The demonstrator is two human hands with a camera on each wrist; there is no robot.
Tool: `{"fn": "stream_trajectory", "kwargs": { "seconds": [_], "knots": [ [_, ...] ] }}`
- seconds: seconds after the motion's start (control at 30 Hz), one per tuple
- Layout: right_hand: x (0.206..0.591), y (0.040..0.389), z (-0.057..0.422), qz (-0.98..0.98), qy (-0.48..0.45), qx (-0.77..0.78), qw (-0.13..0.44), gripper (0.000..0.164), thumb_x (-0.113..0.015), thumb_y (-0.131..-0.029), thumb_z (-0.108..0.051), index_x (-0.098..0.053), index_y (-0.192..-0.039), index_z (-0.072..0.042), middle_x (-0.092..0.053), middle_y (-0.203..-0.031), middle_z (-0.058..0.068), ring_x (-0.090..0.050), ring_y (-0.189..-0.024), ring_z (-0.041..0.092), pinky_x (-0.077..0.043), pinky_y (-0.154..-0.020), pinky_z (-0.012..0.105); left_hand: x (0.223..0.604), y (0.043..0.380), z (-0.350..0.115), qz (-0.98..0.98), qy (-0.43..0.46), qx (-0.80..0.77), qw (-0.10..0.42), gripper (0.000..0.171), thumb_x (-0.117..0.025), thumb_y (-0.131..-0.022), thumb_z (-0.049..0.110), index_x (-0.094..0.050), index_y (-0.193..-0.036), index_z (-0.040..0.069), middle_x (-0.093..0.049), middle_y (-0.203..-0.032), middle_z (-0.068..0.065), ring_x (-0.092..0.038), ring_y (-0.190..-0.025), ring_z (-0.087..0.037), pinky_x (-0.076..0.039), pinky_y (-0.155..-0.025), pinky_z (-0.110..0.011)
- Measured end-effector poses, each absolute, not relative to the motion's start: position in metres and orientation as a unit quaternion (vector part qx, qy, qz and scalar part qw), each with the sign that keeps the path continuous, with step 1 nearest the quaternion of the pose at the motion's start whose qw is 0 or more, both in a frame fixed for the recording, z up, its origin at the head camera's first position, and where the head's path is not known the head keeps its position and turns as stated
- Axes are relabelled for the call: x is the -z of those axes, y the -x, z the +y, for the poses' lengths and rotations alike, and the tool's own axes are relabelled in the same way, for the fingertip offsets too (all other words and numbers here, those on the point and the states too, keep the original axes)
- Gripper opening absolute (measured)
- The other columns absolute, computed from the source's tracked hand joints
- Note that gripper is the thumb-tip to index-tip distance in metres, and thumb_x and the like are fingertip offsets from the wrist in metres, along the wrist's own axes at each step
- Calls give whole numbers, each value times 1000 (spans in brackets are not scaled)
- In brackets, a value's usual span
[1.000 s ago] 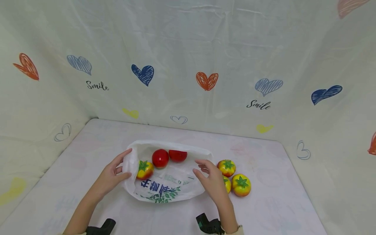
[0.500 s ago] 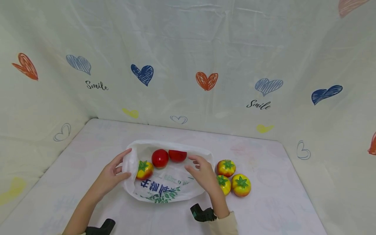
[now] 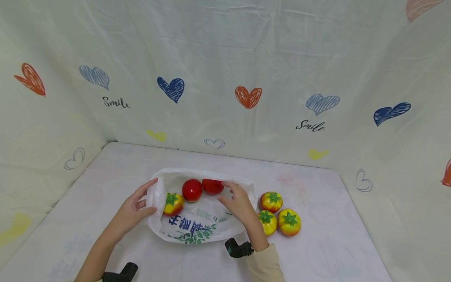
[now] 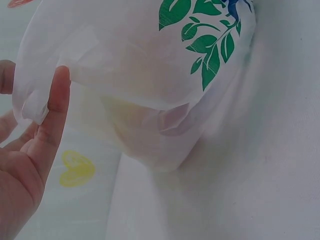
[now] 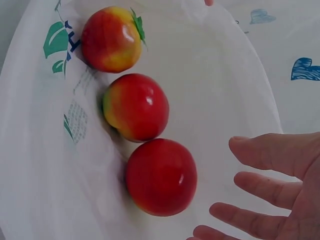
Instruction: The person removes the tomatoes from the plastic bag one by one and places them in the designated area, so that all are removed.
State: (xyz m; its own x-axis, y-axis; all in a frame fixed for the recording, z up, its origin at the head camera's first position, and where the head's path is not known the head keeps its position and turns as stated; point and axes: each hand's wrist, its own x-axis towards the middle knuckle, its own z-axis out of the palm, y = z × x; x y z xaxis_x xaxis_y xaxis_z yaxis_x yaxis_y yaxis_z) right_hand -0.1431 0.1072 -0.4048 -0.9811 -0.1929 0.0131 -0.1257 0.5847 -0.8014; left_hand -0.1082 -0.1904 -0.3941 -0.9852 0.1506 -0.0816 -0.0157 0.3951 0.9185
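A white plastic bag (image 3: 202, 237) with blue lettering and green leaves lies with its mouth spread. My left hand (image 3: 135, 205) holds its left rim, and the left wrist view shows bag film between the fingers (image 4: 59, 90). Inside are three glossy tomato-like fruits: a yellow-red one (image 3: 174, 204) with green leaves at the left, a red one (image 3: 192, 190) in the middle, and another red one (image 3: 212, 187) partly hidden by the rim. Over the bag's right side is my right hand (image 3: 237, 201), fingers spread; the right wrist view shows them apart from the nearest fruit (image 5: 161, 177).
Three more yellow-red fruits with green leaves, one at the back (image 3: 271, 201), one in front (image 3: 267, 223) and one at the right (image 3: 289, 222), sit right of the bag on the white table (image 3: 324, 243). Behind stands a heart-printed curtain (image 3: 275, 141).
My right hand has moved left and slightly up, from the bag's right side toward the right-hand red fruit. The left hand and the fruits have stayed put.
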Motion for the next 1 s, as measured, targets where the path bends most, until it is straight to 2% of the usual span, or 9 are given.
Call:
{"fn": "stream_trajectory", "kwargs": {
  "seconds": [0.43, 1.0],
  "knots": [
    [401, 154, 104, 893, 83, 441, 26, 48, -66, -86, -21, -51, -130, -9, -51, -133, 13, -49, -120, 35, -47, -96, 50, 394, 108, -190, 831, -48, -550, 73, 74, -63, -85, 4, -24, -148, 14, -26, -145, -27, -47, -119, -49, -57, -76, -36],
    [413, 172, 97, 896, 90, 435, 16, 47, -66, -85, -16, -52, -129, -9, -54, -131, 10, -48, -123, 31, -41, -103, 49, 394, 107, -190, 838, -48, -538, 74, 75, -63, -85, 6, -23, -148, 14, -24, -147, -26, -46, -121, -48, -56, -79, -39]
  ]
}}
